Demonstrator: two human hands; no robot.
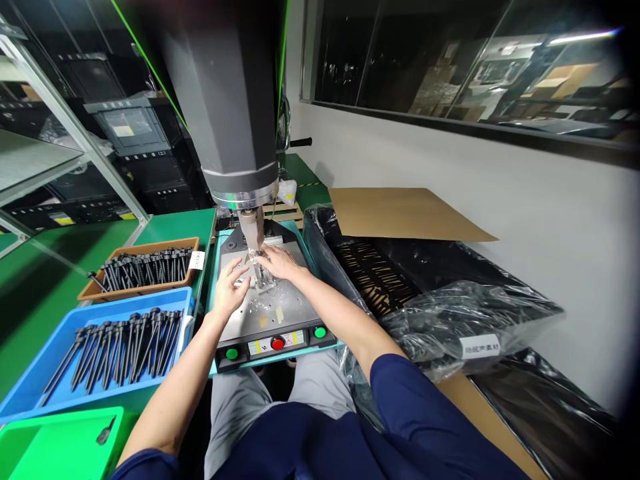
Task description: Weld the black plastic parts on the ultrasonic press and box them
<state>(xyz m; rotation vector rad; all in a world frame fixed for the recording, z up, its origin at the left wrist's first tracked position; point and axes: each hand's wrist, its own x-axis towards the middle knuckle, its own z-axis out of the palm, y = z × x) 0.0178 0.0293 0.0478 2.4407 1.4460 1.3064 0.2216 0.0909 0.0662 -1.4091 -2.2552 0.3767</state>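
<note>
My right hand (281,262) reaches from the right to the clear fixture (264,277) under the grey metal horn (253,228) of a press. Its fingertips close in at the top of the fixture, just below the horn; whatever they pinch is too small to make out. To the left of the fixture, my left hand (231,288) hovers with fingers and thumb apart, nothing visible between them. Both hands are above the metal base plate (290,310), which is dotted with small bright specks.
Left stand an orange tray (145,293) and a blue tray (65,407), both with black stemmed parts, and a green tray (45,447). A red button (277,343) sits between green ones in front. A bag-lined box (330,260) of dark parts and cardboard (405,213) are right.
</note>
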